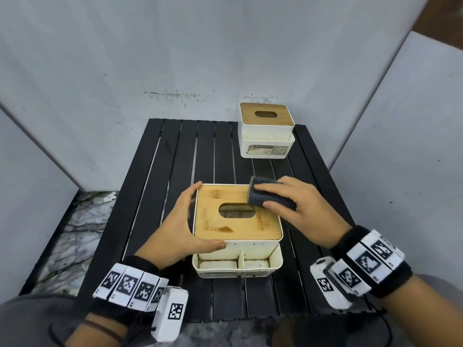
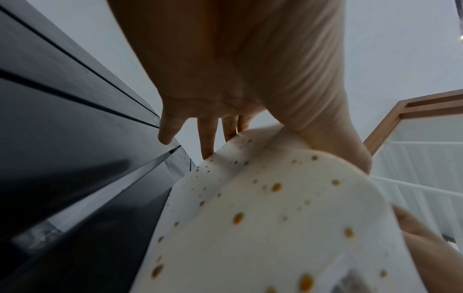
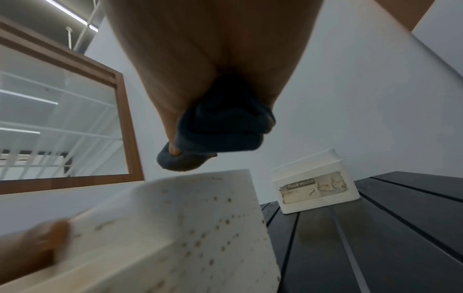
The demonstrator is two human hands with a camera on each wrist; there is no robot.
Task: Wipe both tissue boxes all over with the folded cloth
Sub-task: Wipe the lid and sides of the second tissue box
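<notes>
A white tissue box (image 1: 238, 221) with a stained bamboo lid stands in the middle of the black slatted table (image 1: 175, 151); brown specks dot its white sides (image 2: 263, 208) (image 3: 188, 228). My left hand (image 1: 185, 221) grips its left side, thumb along the front, fingers at the far left corner. My right hand (image 1: 288, 201) holds the folded dark grey cloth (image 1: 265, 196) (image 3: 220, 126) at the lid's far right corner, thumb and fingers wrapped round it. A second, cleaner tissue box (image 1: 266, 131) (image 3: 315, 188) with a label sits at the table's far right.
Grey panel walls enclose the table at the back and on both sides. A marbled floor (image 1: 75, 234) shows to the left of the table. Bare slats lie left of and behind the near box.
</notes>
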